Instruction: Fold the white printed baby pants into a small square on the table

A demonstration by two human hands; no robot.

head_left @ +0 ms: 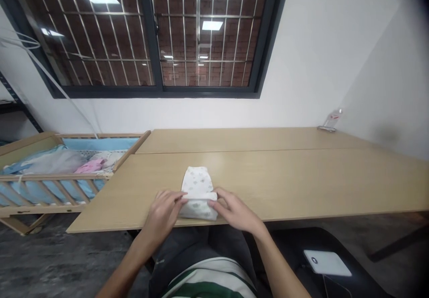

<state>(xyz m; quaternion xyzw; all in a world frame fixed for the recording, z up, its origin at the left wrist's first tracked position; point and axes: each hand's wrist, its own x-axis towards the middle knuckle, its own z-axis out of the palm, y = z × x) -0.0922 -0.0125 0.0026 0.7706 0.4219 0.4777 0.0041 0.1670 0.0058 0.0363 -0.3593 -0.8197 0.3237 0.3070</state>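
Observation:
A small white cloth piece [197, 181] with a fine grey print lies near the front edge of the wooden table [284, 177]. A fold runs across its middle, and the part nearer me is doubled over. My left hand [164, 211] pinches the left end of that fold between thumb and fingers. At the right end, my right hand [234, 208] grips the same fold, thumb below and fingers above. Whether the cloth is a baby garment I cannot tell.
A wooden crib [60, 179] with blue lining, bedding and a pink cloth [90, 165] stands left of the table. A clear bottle [333, 119] is at the back right. A white phone [327, 262] with a cable lies on a black seat [301, 240] at lower right.

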